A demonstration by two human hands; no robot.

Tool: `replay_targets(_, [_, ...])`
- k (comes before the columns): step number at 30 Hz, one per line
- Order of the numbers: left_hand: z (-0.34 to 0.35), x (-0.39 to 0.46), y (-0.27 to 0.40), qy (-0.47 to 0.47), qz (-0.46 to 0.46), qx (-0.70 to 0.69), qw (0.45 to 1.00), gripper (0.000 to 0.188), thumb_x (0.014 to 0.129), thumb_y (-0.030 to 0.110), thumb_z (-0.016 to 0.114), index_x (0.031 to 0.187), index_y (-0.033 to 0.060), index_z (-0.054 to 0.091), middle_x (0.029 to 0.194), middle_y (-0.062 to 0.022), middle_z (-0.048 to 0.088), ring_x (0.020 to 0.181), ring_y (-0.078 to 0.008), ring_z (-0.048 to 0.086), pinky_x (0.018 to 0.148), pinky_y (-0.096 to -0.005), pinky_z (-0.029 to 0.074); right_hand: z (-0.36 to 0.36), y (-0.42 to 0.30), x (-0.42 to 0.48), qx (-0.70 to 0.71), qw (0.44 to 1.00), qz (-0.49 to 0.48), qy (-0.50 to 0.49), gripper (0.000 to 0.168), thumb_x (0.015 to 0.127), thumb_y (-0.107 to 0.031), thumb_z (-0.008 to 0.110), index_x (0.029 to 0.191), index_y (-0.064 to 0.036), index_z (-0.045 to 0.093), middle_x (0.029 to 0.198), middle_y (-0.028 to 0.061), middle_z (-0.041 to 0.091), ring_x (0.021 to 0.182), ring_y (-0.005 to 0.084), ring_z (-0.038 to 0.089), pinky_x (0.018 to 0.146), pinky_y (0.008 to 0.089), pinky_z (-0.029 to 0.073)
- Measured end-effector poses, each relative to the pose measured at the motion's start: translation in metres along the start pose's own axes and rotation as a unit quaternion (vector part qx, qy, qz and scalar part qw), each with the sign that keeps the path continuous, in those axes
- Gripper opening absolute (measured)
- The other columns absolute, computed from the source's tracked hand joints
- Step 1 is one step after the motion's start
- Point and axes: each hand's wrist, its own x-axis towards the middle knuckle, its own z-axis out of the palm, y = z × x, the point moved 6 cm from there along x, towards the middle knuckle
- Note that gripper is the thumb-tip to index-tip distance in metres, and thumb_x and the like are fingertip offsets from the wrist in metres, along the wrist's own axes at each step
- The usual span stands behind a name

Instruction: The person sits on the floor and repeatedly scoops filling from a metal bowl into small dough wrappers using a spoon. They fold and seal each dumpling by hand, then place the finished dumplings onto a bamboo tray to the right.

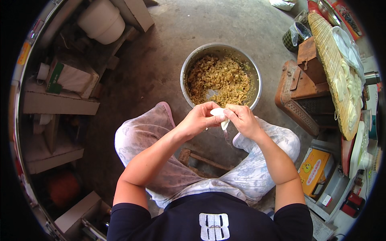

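My left hand [202,119] and my right hand [243,120] meet in front of me, pinching a small folded piece of white dough [217,112] between thumbs and fingers. What is inside the dough is hidden. Just beyond my fingers, a wide steel basin [259,75] stands on the floor. It holds a chopped, yellow-brown filling [223,78], and bare metal shows through near its front side. To the right, a round ridged tray [327,51] carries several pale dough pieces [351,90].
A rusty metal stove [297,90] stands below the tray, near a checkered bin [291,39] with a plastic liner. A yellow box [314,171] sits at lower right. Shelves [60,101] line the left, with a white bucket [104,24]. A wooden frame [208,161] lies between my legs.
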Motion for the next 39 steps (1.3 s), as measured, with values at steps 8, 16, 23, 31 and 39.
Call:
replay_targets(8, [0.001,-0.001,0.008,0.024,0.031,-0.009,0.999,0.026,0.086,0.023,0.070,0.101,0.0040,0.058,0.091,0.0001,0.063,0.083,-0.0068,0.060,0.076,-0.0241,0.052,-0.005,-0.004,0.000,-0.021,1.000,0.002,0.019,0.033,0.093,-0.026,0.049,0.075,0.000,0.054,0.061,0.0182,0.054,0.058,0.0351,0.056,0.054,0.0397,0.042])
replay_targets(16, [0.000,-0.001,0.012,0.031,0.029,-0.004,0.999,0.025,0.084,0.020,0.072,0.100,0.0042,0.060,0.091,-0.0006,0.064,0.084,-0.0067,0.060,0.076,-0.0222,0.052,-0.001,-0.003,-0.001,-0.052,0.998,-0.025,0.016,0.033,0.095,-0.026,0.047,0.074,-0.001,0.052,0.063,0.0178,0.055,0.059,0.0364,0.057,0.053,0.0403,0.041])
replay_targets(23, [-0.002,0.002,0.012,0.033,0.055,-0.034,0.997,0.027,0.082,0.019,0.074,0.099,0.0033,0.060,0.091,-0.0013,0.064,0.082,-0.0072,0.061,0.076,-0.0225,0.052,-0.004,-0.007,-0.002,-0.045,0.997,-0.018,0.053,0.029,0.094,-0.022,0.049,0.074,-0.001,0.051,0.061,0.0174,0.052,0.056,0.0349,0.055,0.052,0.0400,0.041])
replay_targets(31, [-0.002,0.001,0.009,0.035,0.040,-0.030,0.998,0.028,0.084,0.019,0.072,0.102,0.0028,0.058,0.093,-0.0020,0.065,0.084,-0.0079,0.062,0.077,-0.0236,0.052,-0.005,-0.007,-0.001,-0.060,0.997,-0.038,0.037,0.030,0.094,-0.026,0.050,0.077,-0.001,0.051,0.061,0.0186,0.052,0.059,0.0377,0.057,0.052,0.0409,0.041])
replay_targets(39, [-0.007,0.004,0.013,0.091,0.080,-0.047,0.991,0.029,0.086,0.016,0.069,0.108,0.0035,0.057,0.099,-0.0029,0.065,0.088,-0.0080,0.061,0.080,-0.0240,0.051,-0.016,-0.007,-0.002,-0.093,0.988,-0.072,0.101,0.030,0.095,-0.029,0.049,0.080,-0.003,0.053,0.062,0.0171,0.053,0.060,0.0370,0.058,0.052,0.0410,0.042])
